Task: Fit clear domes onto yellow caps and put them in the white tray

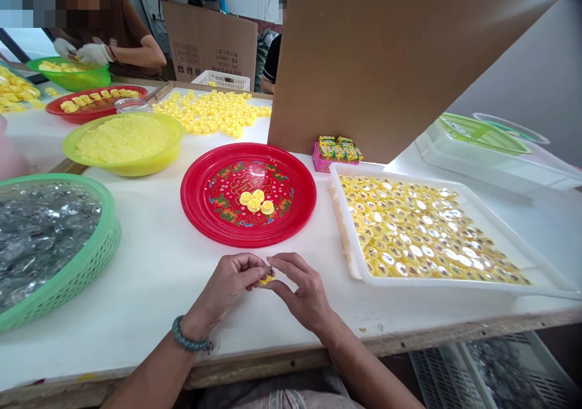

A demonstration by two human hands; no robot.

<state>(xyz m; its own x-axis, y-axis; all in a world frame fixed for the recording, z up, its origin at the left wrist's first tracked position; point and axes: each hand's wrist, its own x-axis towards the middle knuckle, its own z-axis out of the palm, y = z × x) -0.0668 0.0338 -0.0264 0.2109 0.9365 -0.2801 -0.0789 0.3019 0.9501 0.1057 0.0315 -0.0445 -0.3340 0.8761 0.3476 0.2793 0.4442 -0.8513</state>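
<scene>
Two bare hands work together just above the white table (150, 312). The left hand (222, 288), with a green bead bracelet (191, 336) at its wrist, and the right hand (302, 291) are closed on a small yellow piece (266, 280), pinching it between their fingertips, with a dark bit showing at its top.

Straight ahead of the grip, a red plate (195, 197) holds four round yellow pieces (254, 200) at its printed centre. To the right, a white tray (436, 286) is packed with shiny foil-topped yellow pieces (422, 233). To the left, a green plastic basket (86, 275) is heaped with crinkled silvery wrappers (45, 239). Ahead and left of the grip, a yellow-green bowl (175, 131) is full of pale yellow granules (122, 139), and loose yellow caps (213, 112) lie spread on the table beyond it.

Farther ahead, a sheet of brown cardboard (364, 63) stands upright with a pink holder of yellow packets (336, 154) at its foot. At the far left, a co-worker's gloved hands (93, 53) work over a green bowl (68, 79).
</scene>
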